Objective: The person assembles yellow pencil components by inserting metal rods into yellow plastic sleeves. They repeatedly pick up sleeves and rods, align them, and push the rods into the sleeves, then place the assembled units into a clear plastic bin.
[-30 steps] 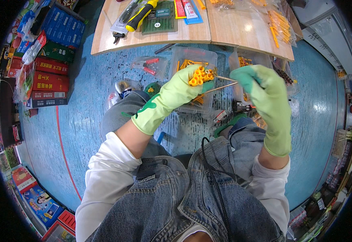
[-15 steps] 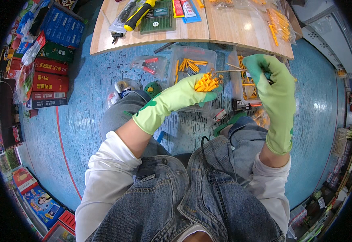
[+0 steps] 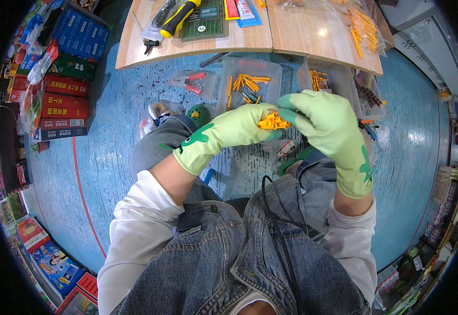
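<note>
My left hand (image 3: 258, 123), in a light green rubber glove, is closed around a bunch of orange-yellow plastic wall plugs (image 3: 274, 122) with metal ends. My right hand (image 3: 318, 116), gloved the same way, has its fingertips pinched together at the upper right of the bunch. A sliver of something thin shows by the fingertips, but what they hold is mostly hidden. Below the hands' far side stands a clear plastic bin (image 3: 266, 68) with loose orange plugs (image 3: 250, 82) in it. Another clear bin (image 3: 336, 73) of plugs is partly covered by my right hand.
Ahead is a wooden table (image 3: 239, 47) bearing a yellow-black screwdriver (image 3: 179, 20), a green case (image 3: 204, 29) and bagged orange plugs (image 3: 364, 31). On the blue floor lie bagged red-handled pliers (image 3: 191, 83). Stacked boxes (image 3: 63, 102) stand at left; a white cabinet (image 3: 415, 47) at right.
My right hand has come left and down from beside the right bin to the bunch. The thin strand stretched between the hands no longer shows. The bunch has tilted in my left hand.
</note>
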A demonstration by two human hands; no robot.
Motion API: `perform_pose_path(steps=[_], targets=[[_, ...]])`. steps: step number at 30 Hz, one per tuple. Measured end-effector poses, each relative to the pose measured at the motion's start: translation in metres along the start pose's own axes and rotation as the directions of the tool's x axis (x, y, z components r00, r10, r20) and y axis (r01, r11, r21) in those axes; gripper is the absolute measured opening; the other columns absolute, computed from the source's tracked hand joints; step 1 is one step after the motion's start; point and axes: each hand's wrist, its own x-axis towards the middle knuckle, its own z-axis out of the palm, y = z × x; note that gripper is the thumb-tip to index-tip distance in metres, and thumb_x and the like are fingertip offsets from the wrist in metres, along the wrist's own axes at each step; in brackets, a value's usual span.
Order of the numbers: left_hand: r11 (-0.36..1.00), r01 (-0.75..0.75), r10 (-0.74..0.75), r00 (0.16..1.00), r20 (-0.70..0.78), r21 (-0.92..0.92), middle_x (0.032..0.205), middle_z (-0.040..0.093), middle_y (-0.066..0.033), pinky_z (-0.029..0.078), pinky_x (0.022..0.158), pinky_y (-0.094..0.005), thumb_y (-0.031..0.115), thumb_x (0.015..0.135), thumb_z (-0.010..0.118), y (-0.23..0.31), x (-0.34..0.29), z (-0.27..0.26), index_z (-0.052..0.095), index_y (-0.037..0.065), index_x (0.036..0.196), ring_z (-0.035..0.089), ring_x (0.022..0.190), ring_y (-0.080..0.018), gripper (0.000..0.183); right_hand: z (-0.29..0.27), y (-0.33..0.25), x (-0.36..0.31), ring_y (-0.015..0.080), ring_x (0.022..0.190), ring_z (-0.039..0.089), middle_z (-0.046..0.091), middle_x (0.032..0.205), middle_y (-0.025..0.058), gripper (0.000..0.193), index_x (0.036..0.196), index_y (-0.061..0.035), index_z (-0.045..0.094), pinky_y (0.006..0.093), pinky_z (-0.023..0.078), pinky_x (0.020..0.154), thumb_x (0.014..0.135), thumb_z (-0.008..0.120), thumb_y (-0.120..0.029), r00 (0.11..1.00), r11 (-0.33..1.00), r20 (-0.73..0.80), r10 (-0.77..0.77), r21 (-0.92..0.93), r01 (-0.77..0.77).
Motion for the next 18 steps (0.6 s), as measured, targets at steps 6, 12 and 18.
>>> perform_pose_path(steps=[6, 12, 18], targets=[[0.999, 0.050, -0.050, 0.999, 0.001, -0.020, 0.097, 0.063, 0.0009, 0.045, 0.082, -0.0256, 0.007, 0.083, 0.065, 0.001, 0.000, -0.002, 0.060, 0.004, 0.108, 0.055, 0.088, -0.0078, 0.025, 0.000, -0.004, -0.002, 0.0266, 0.068, 0.062, 0.064, 0.079, 0.0108, 0.029, 0.100, -0.0086, 0.065, 0.0333, 0.049, 0.061, 0.071, 0.071, -0.015, 0.988, 0.993, -0.115, 0.104, 0.063, -0.098], [0.983, -0.070, 0.069, 0.998, -0.010, -0.169, 0.090, 0.062, 0.0024, 0.044, 0.078, -0.0225, 0.006, 0.083, 0.063, -0.001, 0.002, 0.002, 0.058, 0.004, 0.108, 0.053, 0.082, -0.0055, 0.026, -0.001, -0.007, 0.000, 0.0257, 0.066, 0.061, 0.063, 0.076, 0.0113, 0.029, 0.099, -0.0061, 0.065, 0.0305, 0.048, 0.060, 0.072, 0.072, -0.013, 0.996, 0.995, -0.073, 0.056, 0.090, -0.049], [0.957, -0.079, 0.055, 0.994, -0.093, -0.279, 0.089, 0.063, 0.0022, 0.045, 0.078, -0.0228, 0.006, 0.082, 0.066, 0.000, 0.000, 0.005, 0.059, 0.004, 0.107, 0.053, 0.082, -0.0048, 0.026, -0.018, -0.003, -0.009, 0.0169, 0.073, 0.063, 0.065, 0.083, 0.0108, 0.021, 0.098, -0.0006, 0.062, 0.0269, 0.048, 0.065, 0.077, 0.065, -0.002, 0.990, 0.968, -0.040, 0.133, 0.221, -0.121]])
